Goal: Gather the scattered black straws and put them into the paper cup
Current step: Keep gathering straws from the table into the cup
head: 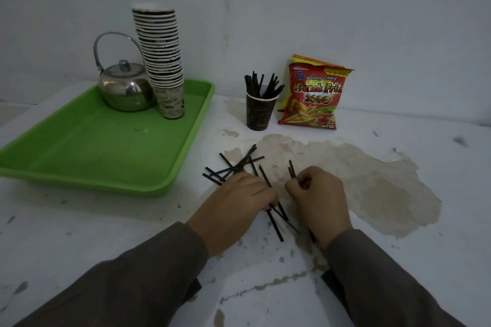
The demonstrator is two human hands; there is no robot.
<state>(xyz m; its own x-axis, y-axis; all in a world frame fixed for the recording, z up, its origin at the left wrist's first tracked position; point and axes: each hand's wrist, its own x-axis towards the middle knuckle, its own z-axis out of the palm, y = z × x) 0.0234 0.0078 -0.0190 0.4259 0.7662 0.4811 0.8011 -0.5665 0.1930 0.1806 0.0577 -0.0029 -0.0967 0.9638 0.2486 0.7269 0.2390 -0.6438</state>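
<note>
A dark paper cup stands upright at the back centre with several black straws sticking out of it. More black straws lie scattered on the white surface just beyond my left hand. My left hand rests palm down on the surface, fingers curled over a few straws that stick out beneath it. My right hand is closed around a small bundle of black straws whose tips point up past my thumb.
A green tray at the left holds a metal teapot and a tall stack of paper cups. A red French fries snack bag leans against the wall right of the cup. The worn white surface has a large beige patch.
</note>
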